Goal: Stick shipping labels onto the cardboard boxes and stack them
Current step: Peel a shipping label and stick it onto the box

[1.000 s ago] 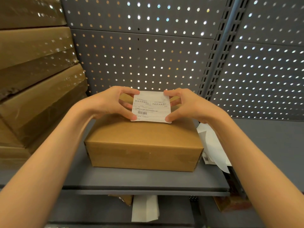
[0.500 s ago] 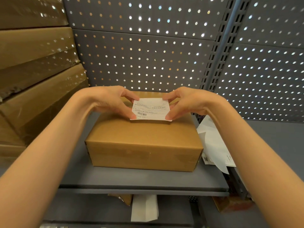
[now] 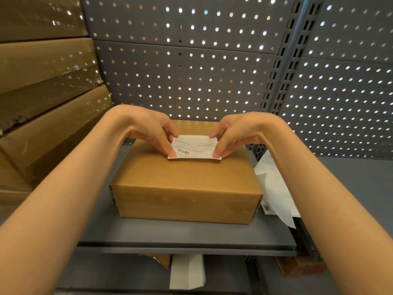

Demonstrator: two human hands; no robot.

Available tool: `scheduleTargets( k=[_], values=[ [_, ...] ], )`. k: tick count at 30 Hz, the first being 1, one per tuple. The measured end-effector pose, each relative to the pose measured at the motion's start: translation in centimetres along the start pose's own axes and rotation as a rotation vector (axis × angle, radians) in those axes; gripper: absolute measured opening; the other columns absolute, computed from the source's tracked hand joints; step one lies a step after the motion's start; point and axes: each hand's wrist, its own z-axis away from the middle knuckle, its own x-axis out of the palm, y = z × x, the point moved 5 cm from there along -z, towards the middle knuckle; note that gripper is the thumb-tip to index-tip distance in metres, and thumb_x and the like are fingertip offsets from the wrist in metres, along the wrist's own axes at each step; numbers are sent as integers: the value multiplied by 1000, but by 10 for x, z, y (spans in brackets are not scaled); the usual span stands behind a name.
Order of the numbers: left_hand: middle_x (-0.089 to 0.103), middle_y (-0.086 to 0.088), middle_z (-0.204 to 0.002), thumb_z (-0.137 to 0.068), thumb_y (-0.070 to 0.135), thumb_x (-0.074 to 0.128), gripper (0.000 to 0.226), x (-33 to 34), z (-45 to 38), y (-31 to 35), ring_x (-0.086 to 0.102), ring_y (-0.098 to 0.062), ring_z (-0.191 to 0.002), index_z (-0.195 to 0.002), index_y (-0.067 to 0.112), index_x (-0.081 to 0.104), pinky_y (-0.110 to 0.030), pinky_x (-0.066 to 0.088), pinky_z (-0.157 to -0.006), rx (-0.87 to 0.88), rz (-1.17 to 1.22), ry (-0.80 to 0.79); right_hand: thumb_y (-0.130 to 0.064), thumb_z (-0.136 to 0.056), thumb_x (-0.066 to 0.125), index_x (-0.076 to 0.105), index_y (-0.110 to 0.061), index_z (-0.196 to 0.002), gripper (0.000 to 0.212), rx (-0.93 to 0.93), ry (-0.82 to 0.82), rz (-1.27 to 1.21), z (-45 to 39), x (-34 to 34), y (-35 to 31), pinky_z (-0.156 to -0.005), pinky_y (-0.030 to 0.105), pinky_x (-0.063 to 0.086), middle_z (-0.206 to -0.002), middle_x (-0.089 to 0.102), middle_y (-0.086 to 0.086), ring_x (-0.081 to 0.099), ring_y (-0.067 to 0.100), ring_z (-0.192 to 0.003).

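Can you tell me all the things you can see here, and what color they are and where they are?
cardboard box: one, brown, on the shelf in the middle.
shipping label: one, white with black print, held over the far part of the box top.
shelf: one, dark grey, under the box.
stacked boxes: several, brown, piled at the left.
loose papers: a few, white, on the shelf right of the box.
perforated panel: dark grey, behind the shelf.
folded paper: white, below the shelf.
left hand: one, pinching the label's left edge.
right hand: one, pinching the label's right edge.
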Motion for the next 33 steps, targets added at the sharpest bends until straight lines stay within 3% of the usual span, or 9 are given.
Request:
scheduleTargets(
  k=[3, 7, 10, 14, 19, 25, 30, 33],
  values=[
    [59, -3, -114, -73, 2, 75, 64, -1, -2, -1, 61, -8, -92, -131, 6, 49, -9, 50, -62, -3, -5, 10, 9, -76, 69, 55, 12, -120, 46, -1, 10, 27, -1, -1, 1, -71, 20, 58, -103, 66, 9, 66, 14, -84],
    [58, -3, -115, -73, 2, 75, 66, -1, -2, -1, 60, -7, -91, -133, 6, 47, -7, 49, -61, 1, 2, 21, -2, -78, 70, 65, -1, -105, 28, 20, 35, 46, -5, -1, 2, -74, 29, 60, -89, 59, 2, 57, 11, -75],
    [57, -2, -114, -73, 3, 75, 68, -1, -3, -1, 59, -7, -90, -134, 7, 45, -7, 50, -61, 5, -9, 29, -9, -77, 71, 66, -6, -96, 20, 40, 64, 98, -6, -1, 3, -74, 31, 60, -93, 49, 4, 50, 12, -74],
    [54, -8, -114, -70, 6, 78, 68, -2, -4, -3, 59, -10, -92, -132, 8, 49, -8, 51, -69, 28, -43, 55, -9, -76, 72, 62, -5, -111, 36, 40, 80, 108, -4, -3, 6, -79, 33, 59, -94, 50, 4, 55, 11, -77],
    [50, -11, -106, -71, 4, 75, 43, 3, 2, -1, 62, -7, -86, -111, 6, 61, -9, 51, -64, 43, 35, -14, -6, -82, 66, 60, -7, -117, 36, 14, 113, 14, 0, -6, 14, -74, 25, 59, -85, 50, 1, 55, 10, -78],
    [52, -2, -86, -65, 14, 80, 84, 2, 1, -7, 56, -9, -69, -139, 13, 40, -20, 56, -57, 15, 22, -20, -14, -86, 63, 62, -10, -120, 34, -9, 143, 61, -3, -5, 19, -58, 18, 50, -78, 44, -2, 44, 10, -69],
    [50, -6, -81, -52, 50, 83, 105, -1, -3, -16, 47, -7, -58, -141, 19, 37, -17, 42, -46, 48, -48, -7, -17, -91, 53, 57, -4, -125, 36, -15, 233, 51, -9, -7, 24, -53, 18, 41, -73, 39, 0, 36, 11, -61],
    [45, -2, -74, -64, 50, 71, 87, 2, -1, -15, 43, -3, -52, -139, 20, 40, -16, 37, -44, 64, -47, -19, -20, -92, 52, 58, -4, -124, 36, -27, 280, 63, -9, -7, 25, -51, 17, 39, -73, 39, 1, 36, 11, -61]
  ],
)
